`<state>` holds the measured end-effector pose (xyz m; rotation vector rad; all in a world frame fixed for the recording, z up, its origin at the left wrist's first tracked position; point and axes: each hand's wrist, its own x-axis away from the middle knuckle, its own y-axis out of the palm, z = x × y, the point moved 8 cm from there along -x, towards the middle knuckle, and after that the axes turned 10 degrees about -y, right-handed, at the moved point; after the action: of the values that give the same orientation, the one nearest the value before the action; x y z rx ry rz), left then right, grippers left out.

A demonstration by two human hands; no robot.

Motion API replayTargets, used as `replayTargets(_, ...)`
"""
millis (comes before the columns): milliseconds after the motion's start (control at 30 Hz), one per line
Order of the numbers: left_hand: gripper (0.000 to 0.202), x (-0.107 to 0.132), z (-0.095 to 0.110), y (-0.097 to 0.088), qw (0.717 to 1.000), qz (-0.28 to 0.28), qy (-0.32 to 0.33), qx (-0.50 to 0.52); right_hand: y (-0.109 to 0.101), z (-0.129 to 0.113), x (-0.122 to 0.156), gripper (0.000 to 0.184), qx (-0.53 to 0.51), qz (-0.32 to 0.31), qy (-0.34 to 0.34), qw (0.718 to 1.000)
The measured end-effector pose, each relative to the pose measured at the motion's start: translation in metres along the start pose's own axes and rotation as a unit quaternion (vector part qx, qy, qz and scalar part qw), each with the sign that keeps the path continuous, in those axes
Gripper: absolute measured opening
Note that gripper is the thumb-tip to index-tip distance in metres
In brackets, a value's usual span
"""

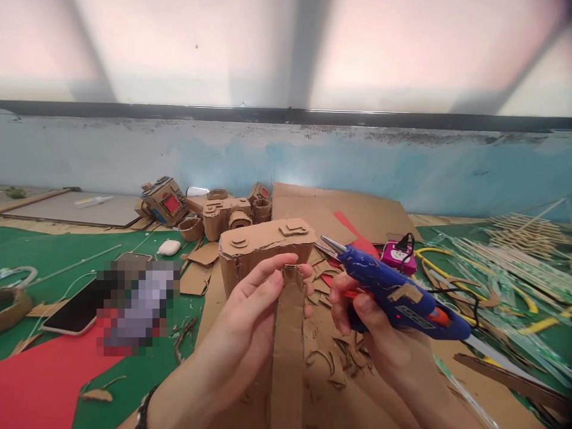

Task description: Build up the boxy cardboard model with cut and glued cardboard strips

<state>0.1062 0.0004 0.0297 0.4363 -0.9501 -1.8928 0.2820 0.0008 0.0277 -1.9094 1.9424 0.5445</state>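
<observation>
My left hand (257, 307) is closed around the upper end of a long cardboard strip (288, 351), which runs down past the bottom of the view. In my right hand (379, 328) is a blue hot glue gun (384, 283), its metal nozzle pointing up and left and a glue stick coming out of its back. A small red light glows on its side. Nozzle and strip are apart. Just behind my left hand stands a cardboard camera body (263, 241) with small raised pieces on top; my fingers hide part of its front.
Finished-looking cardboard cameras (227, 214) stand at the back. A phone (78, 304) and an earbud case (170, 247) lie left, near red paper (49, 375). Cardboard scraps (335, 357) litter the middle. A purple power adapter (397, 256) and several wooden sticks (504, 256) lie right.
</observation>
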Motion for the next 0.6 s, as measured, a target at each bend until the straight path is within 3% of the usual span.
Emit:
replayTargets(67, 0.018, 0.001, -0.003, 0.001, 0.999, 0.013, -0.004, -0.030, 0.002, -0.001, 0.001, 0.043, -0.004, -0.013, -0.005, 1.000)
replayTargets(200, 0.026, 0.004, -0.014, 0.005, 0.995, 0.030, -0.020, -0.096, 0.004, -0.005, 0.007, 0.047, 0.019, 0.024, 0.037, 0.999)
replayTargets(333, 0.032, 0.008, -0.015, 0.006, 0.979, 0.080, 0.024, -0.183, 0.010, -0.007, 0.017, 0.050, 0.015, 0.052, 0.100, 0.994)
replayTargets(467, 0.027, 0.011, -0.012, 0.008, 0.967, 0.110, 0.059, -0.224, 0.003, -0.014, 0.017, 0.042, 0.060, 0.100, 0.053, 0.992)
replayTargets(600, 0.028, 0.012, -0.009, 0.010, 0.957, 0.110, 0.062, -0.261, -0.004, -0.015, 0.012, 0.039, 0.125, 0.107, 0.012, 0.986)
